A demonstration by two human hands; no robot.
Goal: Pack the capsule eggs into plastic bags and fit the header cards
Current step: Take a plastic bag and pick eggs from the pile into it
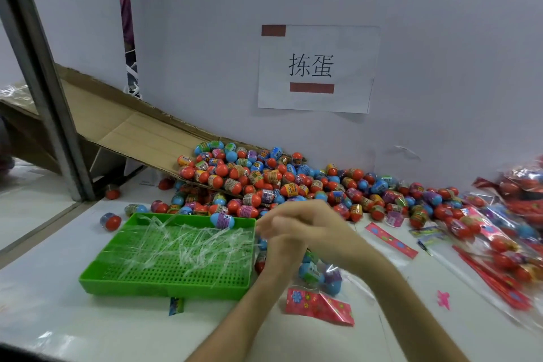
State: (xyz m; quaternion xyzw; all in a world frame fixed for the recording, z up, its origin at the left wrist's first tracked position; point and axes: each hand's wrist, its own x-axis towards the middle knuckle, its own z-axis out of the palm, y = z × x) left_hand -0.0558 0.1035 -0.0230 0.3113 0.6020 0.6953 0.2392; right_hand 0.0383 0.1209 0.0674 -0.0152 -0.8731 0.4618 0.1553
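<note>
A clear plastic bag [332, 270] holding several capsule eggs lies on the white table right of the green tray, and a red flowered header card [318, 306] sits on its near end. My left hand [279, 256] is curled round the bag's far part, where eggs show beside it. Just above, my right hand [308, 223] overlaps it at the tray's right edge. Its fingers are curled and motion-blurred, and I cannot make out anything in them. A big heap of loose capsule eggs [293, 182] spills from a cardboard chute along the wall.
The green perforated tray [164, 282] holds several clear plastic strips, and one egg [223, 220] rests on its far rim. Loose header cards [392, 239] and finished bags of eggs [499, 244] lie to the right. A metal post [53, 103] stands at the left.
</note>
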